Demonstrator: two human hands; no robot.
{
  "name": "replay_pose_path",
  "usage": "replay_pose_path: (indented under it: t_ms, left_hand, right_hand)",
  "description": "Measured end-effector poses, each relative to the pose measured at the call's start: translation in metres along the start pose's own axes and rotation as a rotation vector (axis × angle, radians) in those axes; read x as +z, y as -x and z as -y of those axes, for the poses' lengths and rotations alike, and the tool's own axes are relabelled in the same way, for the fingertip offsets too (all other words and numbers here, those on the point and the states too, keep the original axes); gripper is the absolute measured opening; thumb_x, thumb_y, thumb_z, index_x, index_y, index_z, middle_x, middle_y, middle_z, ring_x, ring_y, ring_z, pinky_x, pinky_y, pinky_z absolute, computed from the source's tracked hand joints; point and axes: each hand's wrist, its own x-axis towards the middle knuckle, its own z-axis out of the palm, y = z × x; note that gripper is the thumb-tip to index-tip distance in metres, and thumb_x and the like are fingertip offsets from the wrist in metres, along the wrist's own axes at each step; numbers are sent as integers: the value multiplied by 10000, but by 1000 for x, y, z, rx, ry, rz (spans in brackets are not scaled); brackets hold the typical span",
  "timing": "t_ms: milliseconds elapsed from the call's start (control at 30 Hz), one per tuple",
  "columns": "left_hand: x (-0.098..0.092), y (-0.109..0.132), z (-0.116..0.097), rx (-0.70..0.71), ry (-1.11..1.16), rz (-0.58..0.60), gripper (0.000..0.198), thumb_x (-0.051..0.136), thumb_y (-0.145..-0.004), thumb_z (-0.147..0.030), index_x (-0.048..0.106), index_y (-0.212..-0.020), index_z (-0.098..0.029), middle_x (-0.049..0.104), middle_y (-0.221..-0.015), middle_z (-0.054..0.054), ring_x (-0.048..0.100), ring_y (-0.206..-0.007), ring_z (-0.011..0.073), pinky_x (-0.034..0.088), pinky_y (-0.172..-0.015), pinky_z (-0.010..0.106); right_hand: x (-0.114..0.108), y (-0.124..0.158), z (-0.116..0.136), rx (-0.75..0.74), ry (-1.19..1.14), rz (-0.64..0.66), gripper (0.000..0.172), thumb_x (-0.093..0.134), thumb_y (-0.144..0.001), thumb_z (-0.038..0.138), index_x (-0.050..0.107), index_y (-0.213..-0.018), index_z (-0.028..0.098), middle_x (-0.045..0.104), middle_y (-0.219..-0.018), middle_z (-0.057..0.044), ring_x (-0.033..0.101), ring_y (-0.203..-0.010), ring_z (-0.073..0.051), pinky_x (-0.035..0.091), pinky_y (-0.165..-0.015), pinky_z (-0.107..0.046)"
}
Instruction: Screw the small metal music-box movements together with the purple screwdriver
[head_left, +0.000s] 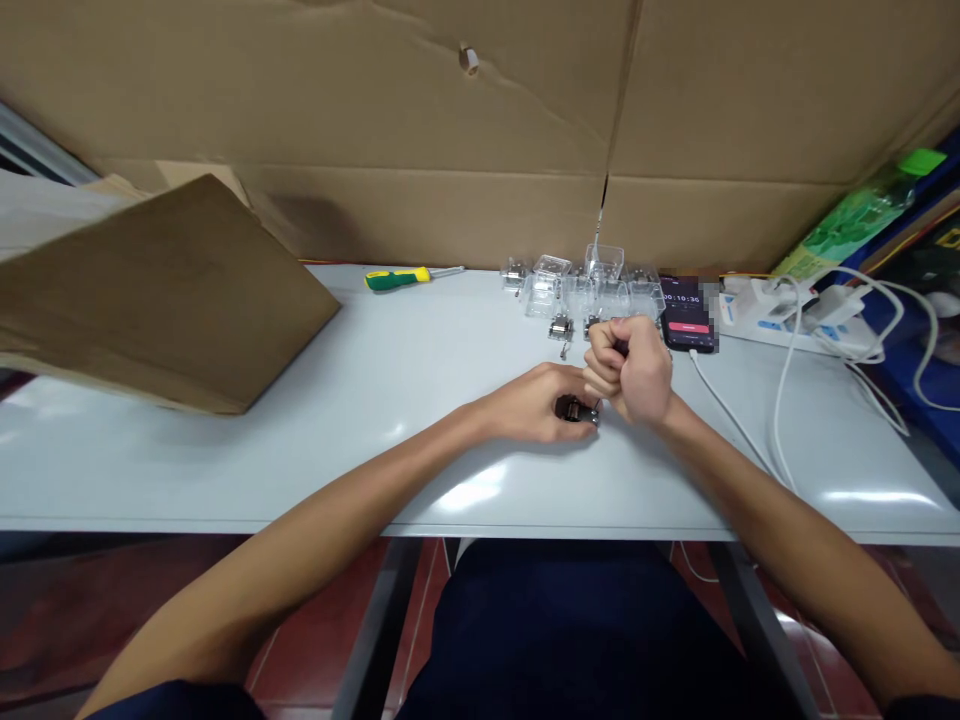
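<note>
My left hand lies on the table, thumb and fingers closed around a small dark metal mechanism with a coppery middle. Right above it is my right hand, curled into a fist around a dark-handled tool. Most of that tool is hidden by the fingers, so its exact kind does not show. A thin dark line, perhaps its shaft, reaches down to the mechanism. Just beyond the hands sits another small metal mechanism, with a tiny loose metal piece in front of it.
Clear plastic boxes cluster at the back, some with metal parts. A green-yellow screwdriver lies farther left. A phone, power strip and white cables are on the right, near a green-capped bottle. Cardboard covers the left side.
</note>
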Motion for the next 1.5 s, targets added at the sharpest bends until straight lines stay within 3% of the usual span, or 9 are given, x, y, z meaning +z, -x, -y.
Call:
replay_pose_path:
  t_ms: [267,400,600,700,800,967,1167,1333,1500]
  left_hand:
    - [2,0,-1,30,0,-8,100,624,-838,-232,714,-856,-191,714,-898,37,614,-775,158,507,-715,316]
    - [7,1,4,8,68,-30,78,634,-840,-242,653,-796,-181,667,-772,12,578,-697,137,497,-666,295]
    - [13,1,13,-13,62,-106,112,665,-798,-234,669,-883,-160,714,-855,46,632,-747,157,544,-686,310]
    - [13,2,17,-49,44,-150,85,666,-799,-256,636,-775,-179,711,-799,45,661,-775,184,560,-699,329]
    - [12,2,19,-49,24,-173,138,668,-804,-255,594,-708,-189,690,-750,34,656,-760,179,566,-719,329]
    - [6,2,18,-23,-21,-113,76,633,-826,-236,601,-780,-185,691,-807,29,626,-747,151,545,-707,300]
    - [4,3,17,-4,18,-96,82,619,-836,-239,653,-893,-191,723,-939,41,660,-840,159,552,-749,299]
    - [5,5,15,-9,-25,-102,148,631,-840,-234,694,-968,-196,737,-991,42,681,-929,187,558,-797,307]
    - [2,4,10,14,-112,-104,175,624,-884,-250,713,-1003,-156,716,-941,55,648,-837,176,529,-766,308]
  right_hand:
    - [-3,-3,1,35,60,111,405,445,-936,396,349,-568,257,183,-481,101,98,-420,-81,118,-408,-249]
    - [-1,-6,5,56,326,282,385,413,-957,330,416,-583,235,265,-484,81,209,-441,-84,184,-427,-236]
    - [12,-17,17,-78,663,251,278,384,-924,198,552,-703,210,414,-508,63,405,-497,-105,318,-517,-248]
    - [20,-28,27,-61,925,406,248,429,-901,168,605,-731,200,464,-485,61,438,-491,-109,307,-526,-269]
    - [20,-33,36,-4,977,498,246,428,-907,172,630,-769,196,524,-492,58,490,-491,-113,335,-536,-276]
    - [4,-19,36,-84,867,400,315,400,-939,187,513,-646,208,572,-624,32,515,-589,-110,365,-593,-279]
    - [-15,-4,28,-131,864,472,394,384,-1047,310,544,-701,208,574,-651,28,492,-610,-115,365,-623,-286]
    - [-20,2,28,-272,945,533,392,370,-1072,373,565,-775,207,606,-738,11,501,-668,-121,380,-666,-289]
    - [-23,-5,22,-562,1162,296,277,462,-1038,351,615,-865,199,645,-807,-7,536,-697,-129,403,-666,-288]
